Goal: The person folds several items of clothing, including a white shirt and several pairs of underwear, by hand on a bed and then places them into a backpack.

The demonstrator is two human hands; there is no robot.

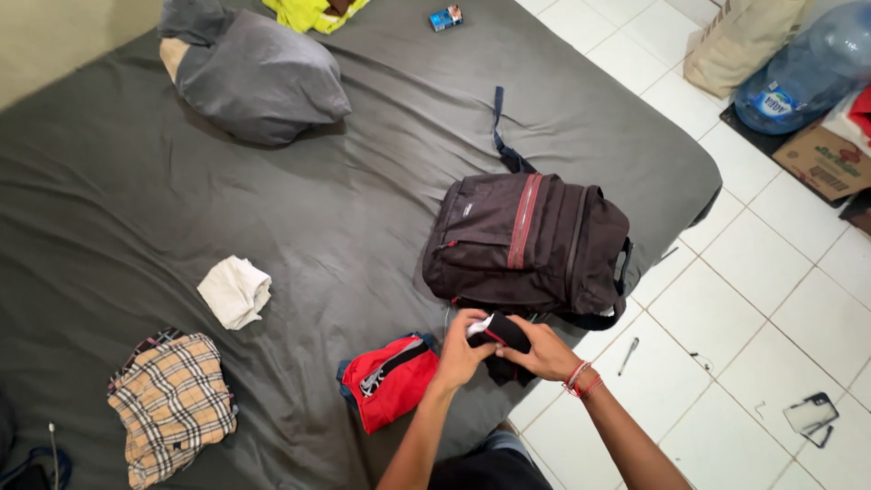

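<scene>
Grey bedsheet (345, 218) is covering the mattress beside white floor tiles (771, 272). Your left hand (461, 349) and right hand (544, 352) are both gripping a black garment (502, 349) at the near edge, just in front of the dark backpack (531, 245), right of the red pouch (390, 379).

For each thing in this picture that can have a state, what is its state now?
Backpack: lying flat on the bed, zips look closed.
Dark garment: half folded, held by left hand and right hand.
Red pouch: lying closed.
White cloth: crumpled.
Checked shirt: loosely folded.
Pillow: lying dented.
Water jug: on its side, about empty.
</scene>
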